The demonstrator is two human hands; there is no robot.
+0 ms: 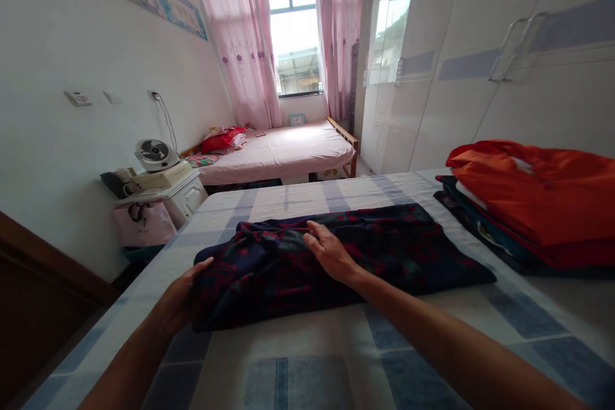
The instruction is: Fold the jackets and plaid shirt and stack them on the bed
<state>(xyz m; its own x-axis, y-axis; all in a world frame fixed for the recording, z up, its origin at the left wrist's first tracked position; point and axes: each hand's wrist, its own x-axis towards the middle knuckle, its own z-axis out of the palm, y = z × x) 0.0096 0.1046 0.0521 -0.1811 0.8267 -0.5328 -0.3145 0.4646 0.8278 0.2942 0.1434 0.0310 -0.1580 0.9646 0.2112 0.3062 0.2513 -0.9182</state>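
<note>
A dark navy, red and green patterned garment (384,243) lies folded into a long flat bundle across the bed. Its left end is somewhat rumpled. At that end my left hand (179,298) grips the cloth's edge, one digit on top and the other fingers hidden behind or under the fabric. My right hand (332,255) rests on top of the garment near its middle, open, with fingers pointing away to the left.
A folded clothes pile topped by an orange garment (538,198) sits at right on the checked bedsheet (298,384). Beyond are a pink bed (283,150) and white wardrobe (519,102). A small fan (156,152) stands on a white cabinet (185,195) at left.
</note>
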